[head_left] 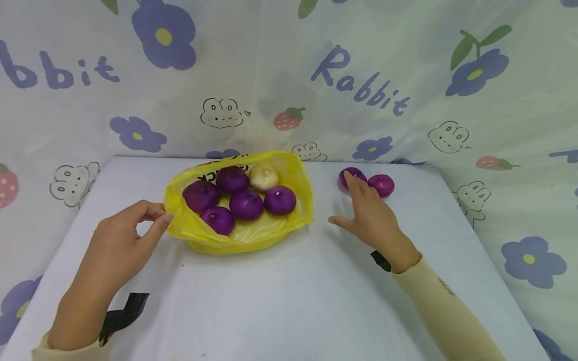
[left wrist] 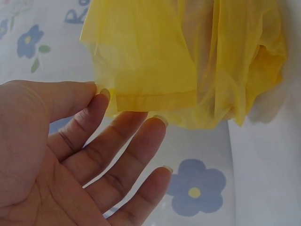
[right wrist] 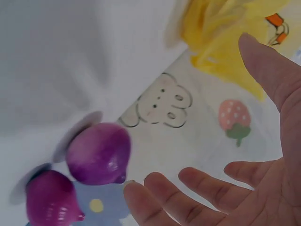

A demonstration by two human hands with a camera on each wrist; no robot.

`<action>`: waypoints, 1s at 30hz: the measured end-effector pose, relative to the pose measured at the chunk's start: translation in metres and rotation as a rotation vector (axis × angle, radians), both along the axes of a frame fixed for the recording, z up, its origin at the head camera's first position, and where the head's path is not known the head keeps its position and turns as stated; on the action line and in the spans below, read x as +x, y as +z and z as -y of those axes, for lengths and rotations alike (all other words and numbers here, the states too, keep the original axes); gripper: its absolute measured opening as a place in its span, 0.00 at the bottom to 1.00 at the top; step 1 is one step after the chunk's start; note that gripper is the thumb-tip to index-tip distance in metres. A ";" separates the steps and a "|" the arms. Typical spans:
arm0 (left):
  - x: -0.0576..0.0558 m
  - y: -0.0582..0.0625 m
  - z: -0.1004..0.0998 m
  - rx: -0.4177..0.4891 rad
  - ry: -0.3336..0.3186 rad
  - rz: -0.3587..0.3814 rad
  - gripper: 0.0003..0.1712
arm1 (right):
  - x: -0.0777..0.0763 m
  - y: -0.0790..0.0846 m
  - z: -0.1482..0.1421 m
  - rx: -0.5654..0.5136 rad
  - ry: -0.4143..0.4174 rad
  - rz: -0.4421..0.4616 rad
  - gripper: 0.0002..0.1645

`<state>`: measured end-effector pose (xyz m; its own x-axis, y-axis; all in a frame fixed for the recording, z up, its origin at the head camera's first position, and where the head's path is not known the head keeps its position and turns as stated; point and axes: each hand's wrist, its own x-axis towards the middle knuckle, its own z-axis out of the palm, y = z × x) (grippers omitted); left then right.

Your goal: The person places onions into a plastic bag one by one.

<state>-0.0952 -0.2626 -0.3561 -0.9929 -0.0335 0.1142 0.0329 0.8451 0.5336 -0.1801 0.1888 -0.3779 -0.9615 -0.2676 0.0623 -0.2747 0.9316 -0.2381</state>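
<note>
A yellow plastic bag [head_left: 246, 243] stands with its mouth spread on the left half of the table. Several purple onions [head_left: 246, 204] and one pale onion [head_left: 264, 176] lie inside it. My left hand [head_left: 117, 245] pinches the bag's left rim between thumb and index finger; the left wrist view shows the other fingers spread loosely below the yellow plastic [left wrist: 150, 56]. To the right of the bag, my right hand [head_left: 375, 218] is held with fingers apart and holds nothing. Just beyond its fingertips are two purple onions, one rounder [right wrist: 99, 153] and one redder [right wrist: 51, 197], lying close together.
The table [head_left: 280, 306] has a white top. Behind it and at both sides hangs a pale cloth [head_left: 257, 55] printed with flowers, rabbits and strawberries. A dark strap end [head_left: 124, 313] hangs by the left wrist, another [head_left: 381, 260] by the right.
</note>
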 end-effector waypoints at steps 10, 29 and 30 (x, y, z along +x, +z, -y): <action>-0.001 -0.002 -0.001 -0.017 0.002 0.022 0.21 | -0.010 -0.015 -0.028 -0.006 -0.062 0.040 0.69; -0.003 -0.004 -0.004 -0.033 0.016 0.031 0.21 | -0.029 -0.015 -0.063 -0.071 -0.190 -0.045 0.53; -0.003 -0.004 -0.004 -0.031 0.017 0.034 0.21 | -0.031 -0.015 -0.065 -0.075 -0.196 -0.059 0.50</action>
<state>-0.0986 -0.2586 -0.3603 -0.9955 -0.0469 0.0819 0.0012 0.8617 0.5074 -0.2116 0.2540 -0.3933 -0.9888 -0.0683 0.1329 -0.1055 0.9489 -0.2974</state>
